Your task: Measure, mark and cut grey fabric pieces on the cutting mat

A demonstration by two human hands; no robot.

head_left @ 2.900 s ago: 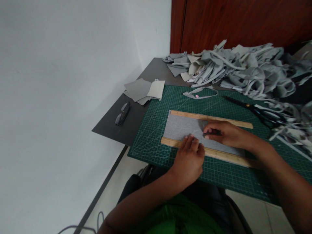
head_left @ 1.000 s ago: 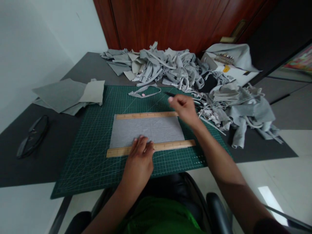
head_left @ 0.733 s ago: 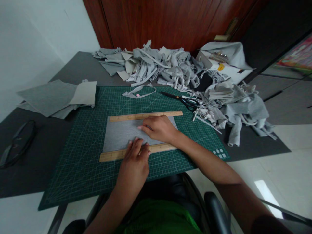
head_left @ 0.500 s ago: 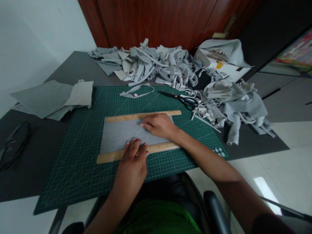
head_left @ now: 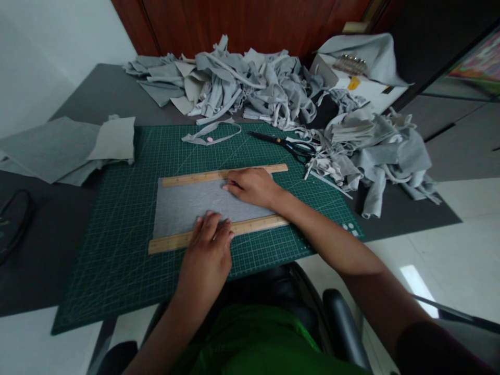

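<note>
A piece of grey fabric (head_left: 183,204) lies flat between two wooden rulers. My left hand (head_left: 208,250) rests with fingers stretched out on the near ruler (head_left: 258,224), fingertips reaching onto the fabric. Over the right part of the fabric, my right hand (head_left: 252,186) is closed, its curled fingers at the edge of the far ruler (head_left: 187,179). Thumb and forefinger come close together there; whatever they may hold is hidden. Under everything is a green cutting mat (head_left: 117,219).
Black scissors (head_left: 287,144) and a thin fabric loop (head_left: 219,136) with a pink dot lie behind the rulers. Heaped grey scraps (head_left: 269,88) line the back and right. Flat fabric pieces (head_left: 58,146) are at left. A white box (head_left: 359,94) holding pins stands back right.
The whole scene has shifted a little up and left in view as my head moved. Both hands keep their places on the fabric and rulers.
</note>
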